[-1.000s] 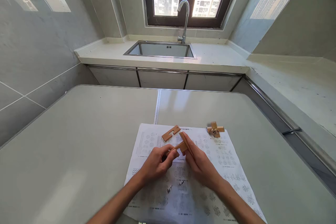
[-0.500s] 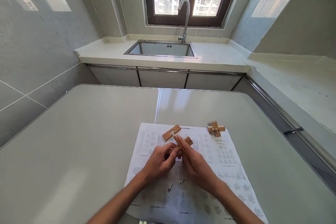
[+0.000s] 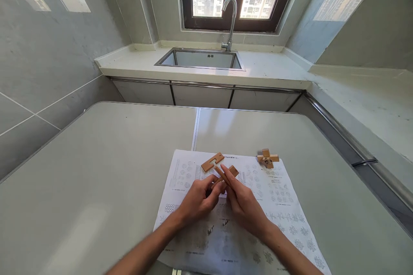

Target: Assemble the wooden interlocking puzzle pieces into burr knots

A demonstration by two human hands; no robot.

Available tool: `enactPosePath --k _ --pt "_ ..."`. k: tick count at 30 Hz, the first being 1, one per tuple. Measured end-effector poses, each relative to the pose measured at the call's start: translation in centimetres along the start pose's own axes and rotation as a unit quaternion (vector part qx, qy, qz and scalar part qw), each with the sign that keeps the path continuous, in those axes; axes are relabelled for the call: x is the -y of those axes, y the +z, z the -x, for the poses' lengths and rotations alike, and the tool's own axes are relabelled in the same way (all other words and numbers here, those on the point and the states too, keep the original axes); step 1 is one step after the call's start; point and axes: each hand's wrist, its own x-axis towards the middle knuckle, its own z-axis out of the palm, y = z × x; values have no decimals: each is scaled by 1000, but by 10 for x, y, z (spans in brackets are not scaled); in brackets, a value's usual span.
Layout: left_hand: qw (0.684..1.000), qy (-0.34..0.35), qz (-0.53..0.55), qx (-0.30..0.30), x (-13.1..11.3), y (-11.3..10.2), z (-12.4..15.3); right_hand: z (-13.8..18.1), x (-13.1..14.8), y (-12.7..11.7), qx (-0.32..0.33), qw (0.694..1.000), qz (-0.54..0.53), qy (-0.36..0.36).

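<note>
Over the printed sheet (image 3: 180,232) my two hands meet around crossing wooden puzzle pieces. My left hand (image 3: 200,197) is closed on a flat wooden puzzle piece (image 3: 234,171), whose far end sticks out to the upper right. Between the fingers of my right hand (image 3: 245,204) is a narrower wooden puzzle piece (image 3: 218,172), slanting across the first one. Fingers hide where the two pieces meet, so I cannot tell whether they interlock. Just beyond the fingertips, a notched wooden piece (image 3: 208,166) lies flat on the sheet.
An assembled wooden cross puzzle (image 3: 267,159) sits at the sheet's far right corner. The sheet lies on a pale table (image 3: 97,172) with a seam down its middle. Behind are a counter (image 3: 135,62), a sink (image 3: 200,68) and a tap (image 3: 229,21).
The view has shifted slightly. Both hands stay together over the sheet, and my right index finger now lies further along the narrow piece. The other pieces have not moved on the sheet.
</note>
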Motion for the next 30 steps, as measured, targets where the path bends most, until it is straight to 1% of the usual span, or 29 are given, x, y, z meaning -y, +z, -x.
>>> enactPosePath --k 3,5,11,15,17,20,23,26,30 --pt "1000 5 2 2 -2 -2 0 -2 1 -4 16 1000 6 -19" --pt "1000 11 -3 2 -3 -2 0 -2 3 -6 15 999 17 -29" --pt "1000 10 -7 -12 -5 2 -1 0 2 1 -23 999 27 -14" --pt "999 19 -10 -25 -4 3 0 0 -1 4 -57 998 24 -18" --pt "999 21 -11 -25 -4 3 1 -2 -1 2 -40 999 6 -18" --pt "1000 18 -16 -16 -2 2 2 -5 1 -6 5 1000 -25 -5" --pt "1000 13 -25 -12 -1 1 2 -8 3 -12 31 999 -33 10" --pt "1000 10 -26 -9 0 1 1 -8 3 -16 43 998 -34 8" --pt "1000 8 -23 -4 1 1 1 -8 0 -17 41 999 -26 -4"
